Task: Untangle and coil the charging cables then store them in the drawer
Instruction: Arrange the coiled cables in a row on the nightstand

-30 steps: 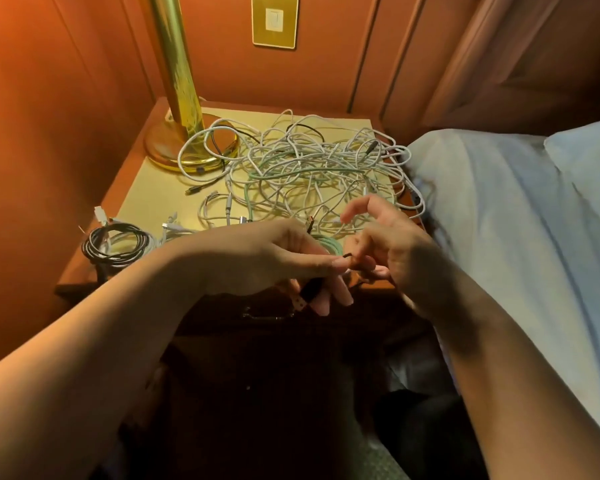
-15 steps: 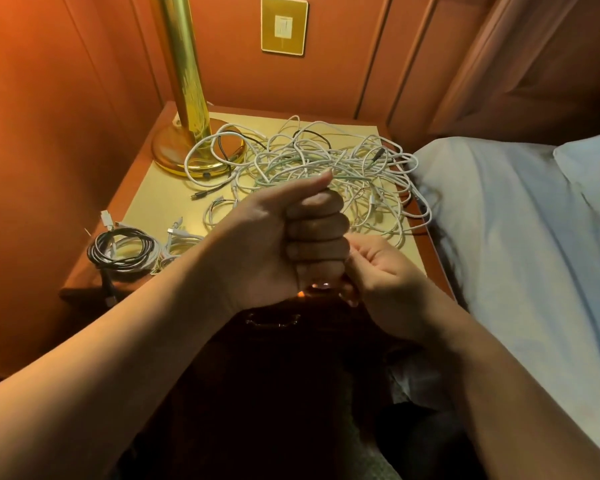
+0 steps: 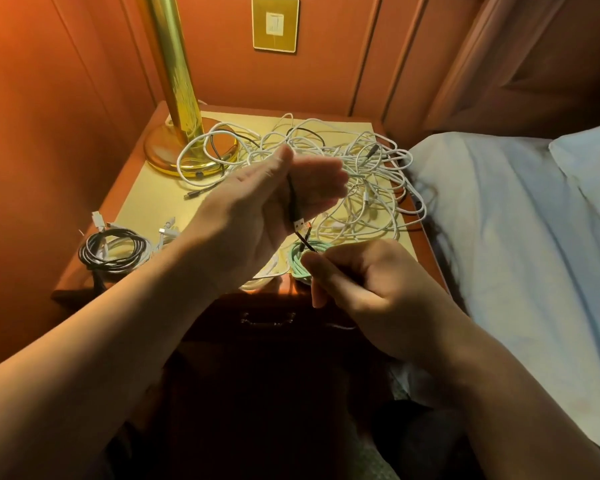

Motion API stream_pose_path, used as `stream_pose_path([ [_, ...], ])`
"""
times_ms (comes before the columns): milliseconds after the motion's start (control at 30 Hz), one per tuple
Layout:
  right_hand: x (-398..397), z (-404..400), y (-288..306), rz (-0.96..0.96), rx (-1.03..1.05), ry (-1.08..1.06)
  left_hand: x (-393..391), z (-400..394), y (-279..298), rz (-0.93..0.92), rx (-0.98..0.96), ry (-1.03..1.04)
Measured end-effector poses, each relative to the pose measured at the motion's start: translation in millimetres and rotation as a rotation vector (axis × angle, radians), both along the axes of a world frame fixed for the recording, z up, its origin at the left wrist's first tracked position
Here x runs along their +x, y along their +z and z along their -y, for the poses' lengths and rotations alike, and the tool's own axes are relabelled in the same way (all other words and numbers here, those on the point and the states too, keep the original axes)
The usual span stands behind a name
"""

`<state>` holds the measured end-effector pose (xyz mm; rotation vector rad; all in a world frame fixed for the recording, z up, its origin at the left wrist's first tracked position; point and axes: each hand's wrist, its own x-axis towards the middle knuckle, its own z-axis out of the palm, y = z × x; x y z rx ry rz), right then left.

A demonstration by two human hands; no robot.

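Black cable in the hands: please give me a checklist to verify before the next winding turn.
1. Left hand open, black cable lying across its palm: ok.
2. Right hand pinches the cable's free run: ok.
3. Cable free of the white tangle: cannot tell.
4. USB plug hanging loose, not tucked: not ok.
5. Drawer open for storing: not ok, closed.

A bedroom, likely a hotel room: beyond the hands stands a wooden nightstand (image 3: 94, 278) with a brass lamp (image 3: 179, 98) against panelled walls, and right of them a white-sheeted bed (image 3: 516, 237) with a pillow (image 3: 596, 168).
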<state>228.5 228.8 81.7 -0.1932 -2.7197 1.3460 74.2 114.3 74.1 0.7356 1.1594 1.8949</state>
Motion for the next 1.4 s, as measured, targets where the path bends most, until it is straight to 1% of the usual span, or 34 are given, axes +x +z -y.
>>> stream_pose_path([
  [67, 3.6, 0.9, 4.1, -0.033, -0.032, 0.007, 2.8, 2.1, -0.8, -0.141, 0.035, 0.004],
  [200, 5.4, 4.0, 9.6, -0.138, -0.022, 0.025, 1.0, 2.8, -4.9, -0.252, 0.019, 0.021],
  [267, 4.4, 6.5, 8.8, -0.226, 0.068, 0.001, 2.4, 5.0, -5.2, -0.309, -0.034, -0.015],
  [367, 3.1, 5.1, 5.8, -0.392, 0.272, -0.126, 6.7, 7.6, -8.8, -0.434, -0.156, -0.093],
  [433, 2.6, 3.3, 4.9, -0.453, 0.371, -0.221, 9.3, 8.3, -8.8, -0.399, -0.158, -0.161],
  [500, 3.9, 3.6, 3.9, -0.516, 0.419, -0.279, 12.5, 7.1, -3.6, -0.299, -0.134, -0.245],
  [567, 5.7, 4.4, 4.0, -0.572, 0.441, -0.344, 14.6, 7.1, 2.6, -0.242, -0.179, -0.328],
  [667, 7.7, -3.1, 4.3, -0.623, 0.409, -0.462, 19.0, 9.2, -1.0, -0.412, -0.363, -0.423],
  [700, 7.3, -7.2, 4.8, -0.62, 0.385, -0.492, 24.2, 9.7, -1.7, -0.414, -0.386, -0.45],
  [733, 6.2, -11.6, 4.5, -0.604, 0.349, -0.516, 30.4, 9.5, -1.7, -0.365, -0.364, -0.467],
  [800, 2.7, -17.3, 1.1, -0.547, 0.246, -0.546, 40.6, 7.7, -0.1, -0.184, -0.264, -0.509],
  [900, -4.7, -16.3, -10.9, -0.388, 0.103, -0.477, 40.4, 6.0, 0.6, 0.14, -0.109, -0.575],
  [967, -8.4, -11.3, -18.7, -0.274, 0.022, -0.402, 35.6, 7.8, 3.3, 0.352, 0.004, -0.544],
  [1033, -10.2, -8.0, -21.9, -0.191, -0.022, -0.358, 31.3, 9.1, 5.2, 0.5, 0.1, -0.443],
  [1133, -12.2, -5.1, -20.2, -0.117, -0.02, -0.278, 30.1, 8.4, 6.7, 0.57, 0.136, -0.267],
  [1300, -12.5, -3.7, -10.9, -0.044, -0.05, -0.186, 28.7, 7.8, 12.7, 0.686, 0.231, -0.121],
  [1400, -11.4, -1.9, -6.8, -0.038, -0.044, -0.161, 24.6, 3.5, 16.1, 0.634, 0.226, 0.041],
])
